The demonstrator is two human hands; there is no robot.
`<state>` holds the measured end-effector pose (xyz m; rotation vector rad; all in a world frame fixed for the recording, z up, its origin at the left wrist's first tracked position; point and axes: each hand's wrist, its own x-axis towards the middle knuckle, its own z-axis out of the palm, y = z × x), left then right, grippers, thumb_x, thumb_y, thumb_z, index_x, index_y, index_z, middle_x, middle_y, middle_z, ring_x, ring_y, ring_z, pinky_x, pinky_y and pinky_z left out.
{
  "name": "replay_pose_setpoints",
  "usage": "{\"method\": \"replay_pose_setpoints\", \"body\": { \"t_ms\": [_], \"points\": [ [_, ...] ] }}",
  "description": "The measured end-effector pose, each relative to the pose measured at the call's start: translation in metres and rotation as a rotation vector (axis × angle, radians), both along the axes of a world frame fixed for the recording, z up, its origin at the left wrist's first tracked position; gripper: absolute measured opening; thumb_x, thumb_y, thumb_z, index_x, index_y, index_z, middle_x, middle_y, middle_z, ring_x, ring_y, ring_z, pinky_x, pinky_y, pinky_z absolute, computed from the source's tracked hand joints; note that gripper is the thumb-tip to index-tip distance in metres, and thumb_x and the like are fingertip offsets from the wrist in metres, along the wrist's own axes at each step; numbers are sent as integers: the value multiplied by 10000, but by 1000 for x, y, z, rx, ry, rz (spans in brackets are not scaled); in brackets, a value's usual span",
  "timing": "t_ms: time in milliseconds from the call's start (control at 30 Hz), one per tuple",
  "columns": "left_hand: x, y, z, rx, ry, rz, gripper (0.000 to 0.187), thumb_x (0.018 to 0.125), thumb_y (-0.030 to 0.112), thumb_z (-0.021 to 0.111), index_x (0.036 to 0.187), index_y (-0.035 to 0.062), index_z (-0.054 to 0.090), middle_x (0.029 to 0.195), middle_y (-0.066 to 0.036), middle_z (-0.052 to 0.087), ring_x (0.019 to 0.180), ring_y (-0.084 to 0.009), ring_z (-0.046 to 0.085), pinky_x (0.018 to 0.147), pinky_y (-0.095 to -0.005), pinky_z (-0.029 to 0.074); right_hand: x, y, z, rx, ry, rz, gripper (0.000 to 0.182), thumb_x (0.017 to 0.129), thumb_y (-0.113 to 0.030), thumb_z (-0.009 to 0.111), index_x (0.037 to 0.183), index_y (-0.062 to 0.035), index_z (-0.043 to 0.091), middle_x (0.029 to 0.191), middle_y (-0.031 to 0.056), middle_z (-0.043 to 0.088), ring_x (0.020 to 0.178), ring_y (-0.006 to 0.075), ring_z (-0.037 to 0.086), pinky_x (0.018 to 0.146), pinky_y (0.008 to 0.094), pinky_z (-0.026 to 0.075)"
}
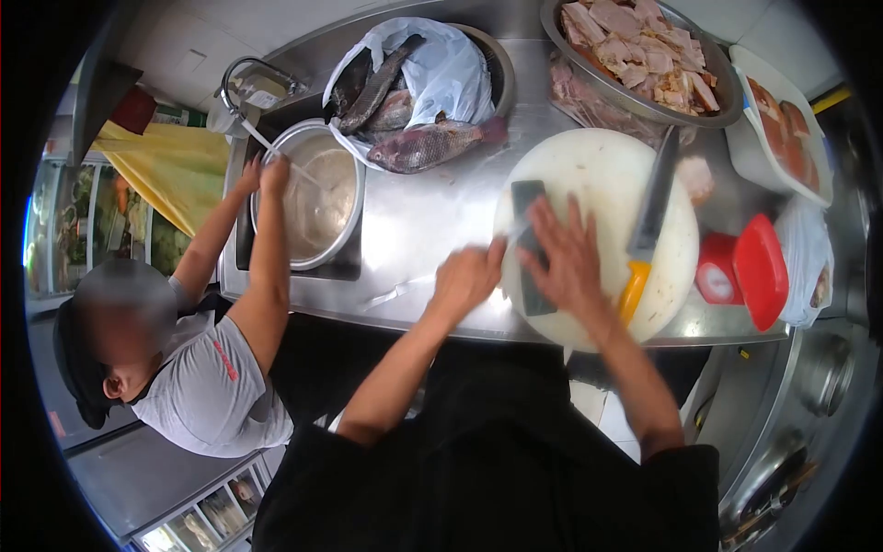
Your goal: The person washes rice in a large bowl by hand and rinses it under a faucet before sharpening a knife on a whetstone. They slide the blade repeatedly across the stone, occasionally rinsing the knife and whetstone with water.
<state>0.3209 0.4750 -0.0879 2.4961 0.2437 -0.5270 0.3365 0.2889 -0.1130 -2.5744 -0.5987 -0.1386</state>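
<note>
My left hand (464, 285) is closed around the handle of a small knife, and the handle is mostly hidden in my fist. The knife's blade (519, 230) is blurred and lies across a dark green sharpening stone (532, 296). My right hand (572, 262) is spread out, its fingers by the blade and over the right side of the stone. Under the stone is a round white cutting board (598, 152). A large knife (655, 207) with a yellow handle lies on the board, to the right of my right hand.
Whole fish (428, 147) lie in a bag-lined bowl behind. A metal bowl of meat pieces (644, 46) and a white tub (782, 138) stand back right, near a red scale (740, 271). At left, another person (216, 377) reaches into a pot (354, 216) under a tap.
</note>
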Motion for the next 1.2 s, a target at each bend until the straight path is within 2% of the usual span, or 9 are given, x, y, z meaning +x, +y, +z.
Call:
{"method": "replay_pose_setpoints", "body": {
  "t_ms": [100, 200, 367, 467, 633, 733, 900, 1000, 1200],
  "points": [
    [-61, 18, 10, -20, 121, 41, 676, 1020, 513, 365, 782, -4, 728, 798, -310, 653, 851, -503, 641, 810, -543, 497, -59, 8, 17, 29, 152, 47, 628, 947, -449, 562, 1445, -76, 476, 1530, 105, 431, 1456, 426, 266, 1142, 651, 170],
    [-57, 16, 14, 17, 162, 42, 666, 1020, 512, 370, 795, 0, 731, 784, -302, 654, 837, -500, 643, 796, -541, 499, -55, 8, 16, 17, 155, 40, 628, 949, -448, 561, 1445, -71, 475, 1535, 103, 424, 1454, 428, 269, 1144, 652, 162],
    [40, -11, -6, 43, -57, 17, 716, 1010, 554, 373, 754, -17, 722, 731, -297, 650, 793, -486, 661, 776, -516, 518, 29, -5, -1, -48, 0, -42, 623, 955, -440, 557, 1454, -78, 469, 1534, 100, 428, 1454, 430, 268, 1142, 636, 191],
    [37, -12, -4, 39, -90, 17, 717, 1014, 546, 368, 755, -21, 722, 735, -300, 651, 795, -485, 663, 780, -514, 520, 37, -6, -2, -54, -12, -20, 622, 957, -439, 555, 1457, -80, 465, 1529, 100, 435, 1454, 429, 270, 1140, 635, 196],
    [-63, 14, 7, 1, 56, 40, 661, 1017, 502, 394, 755, -7, 726, 752, -297, 652, 795, -490, 653, 781, -541, 506, -59, 5, 15, 12, 146, 53, 610, 964, -438, 543, 1461, -92, 465, 1524, 100, 441, 1453, 425, 276, 1137, 659, 175],
    [-63, 15, 20, 26, 131, 40, 664, 1017, 507, 394, 761, -6, 728, 756, -296, 651, 797, -489, 652, 771, -543, 504, -60, 7, 18, 15, 154, 47, 596, 966, -434, 540, 1455, -99, 476, 1524, 93, 442, 1457, 422, 272, 1136, 671, 161],
    [36, -6, -12, 20, -47, 11, 726, 1004, 565, 382, 742, -26, 712, 745, -311, 647, 813, -481, 662, 787, -502, 519, 25, -6, 0, -41, -17, -57, 579, 967, -435, 535, 1437, -99, 495, 1515, 87, 454, 1455, 420, 269, 1145, 648, 172],
    [47, -12, -7, 26, -48, 36, 721, 1007, 558, 383, 746, -25, 718, 740, -318, 645, 810, -486, 662, 781, -509, 520, 41, -8, 1, -71, -38, -43, 582, 969, -426, 534, 1443, -93, 481, 1512, 97, 455, 1452, 424, 272, 1146, 642, 179],
    [-62, 10, 14, -2, 83, 59, 630, 1020, 488, 399, 782, 8, 730, 760, -295, 652, 794, -504, 641, 764, -544, 501, -58, 3, 15, 19, 130, 60, 580, 972, -409, 539, 1450, -87, 470, 1524, 102, 437, 1448, 436, 273, 1132, 658, 185]
  ]
}}
